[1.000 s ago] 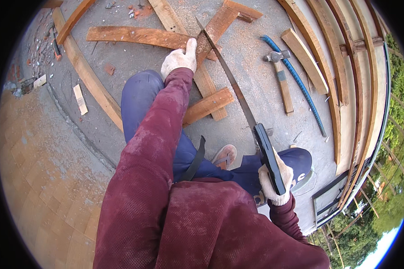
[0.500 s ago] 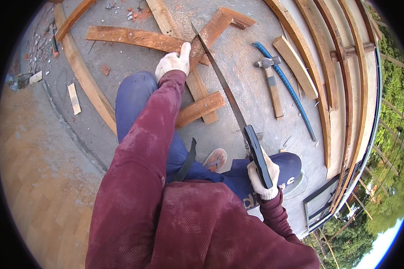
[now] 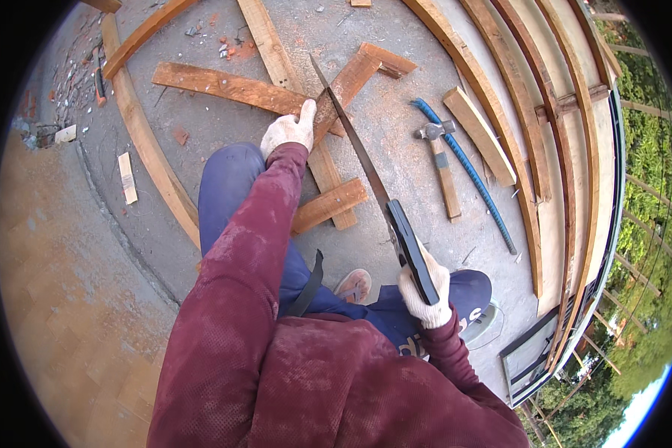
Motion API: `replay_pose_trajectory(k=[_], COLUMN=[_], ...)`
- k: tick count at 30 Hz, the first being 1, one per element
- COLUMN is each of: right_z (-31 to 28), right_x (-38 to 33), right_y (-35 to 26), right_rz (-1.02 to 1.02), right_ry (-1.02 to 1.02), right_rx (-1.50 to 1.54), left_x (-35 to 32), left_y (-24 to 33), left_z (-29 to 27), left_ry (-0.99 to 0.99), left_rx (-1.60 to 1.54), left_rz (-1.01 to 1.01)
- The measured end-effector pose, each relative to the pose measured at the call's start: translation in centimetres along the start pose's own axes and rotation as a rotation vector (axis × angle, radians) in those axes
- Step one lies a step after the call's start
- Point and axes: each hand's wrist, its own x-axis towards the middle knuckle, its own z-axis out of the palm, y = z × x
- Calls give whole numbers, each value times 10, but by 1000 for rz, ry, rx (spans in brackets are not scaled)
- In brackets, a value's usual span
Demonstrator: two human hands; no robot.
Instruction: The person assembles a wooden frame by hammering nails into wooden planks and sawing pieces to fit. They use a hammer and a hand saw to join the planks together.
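Observation:
My left hand (image 3: 285,134), in a white knit glove, is closed on the end of a short reddish wooden board (image 3: 347,78), its thumb raised along the edge. A longer wooden piece (image 3: 216,81) reaches leftward from beside that hand. In my right hand (image 3: 428,290), also gloved, is the black handle of a handsaw (image 3: 360,145). The saw's blade slants up and left, crossing the board just right of my left thumb. Whether its teeth bite into the wood I cannot tell. Beneath, a pale plank (image 3: 272,45) and a short block (image 3: 331,204) support the pieces.
Right of the saw lie a hammer (image 3: 442,164), a blue curved bar (image 3: 470,168) and a short timber (image 3: 479,134). Long timbers (image 3: 511,82) line the right side. A long plank (image 3: 145,131) and rubble (image 3: 75,82) lie at the left.
The saw and my right hand have slid slightly forward relative to the board. My left hand keeps its hold. The whole view has shifted, so the floor items appear lower.

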Motion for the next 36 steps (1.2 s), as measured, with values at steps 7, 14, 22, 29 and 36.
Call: replay_pose_trajectory(k=[7, 14, 22, 29, 36], right_z=[33, 58, 17, 74, -3], right_x=[86, 108, 20, 154, -32], right_y=[33, 39, 31, 45, 5], right_rz=[19, -176, -60, -293, 98], right_ry=[-21, 8, 46, 103, -39], right_rx=[204, 269, 11, 325, -45], left_x=[-5, -3, 3, 0, -2], left_y=[8, 6, 3, 13, 2], left_z=[3, 0, 16, 8, 3], left_ry=[-68, 47, 44, 41, -14], left_rx=[24, 21, 68, 39, 38], left_rz=[-19, 17, -1, 30, -20])
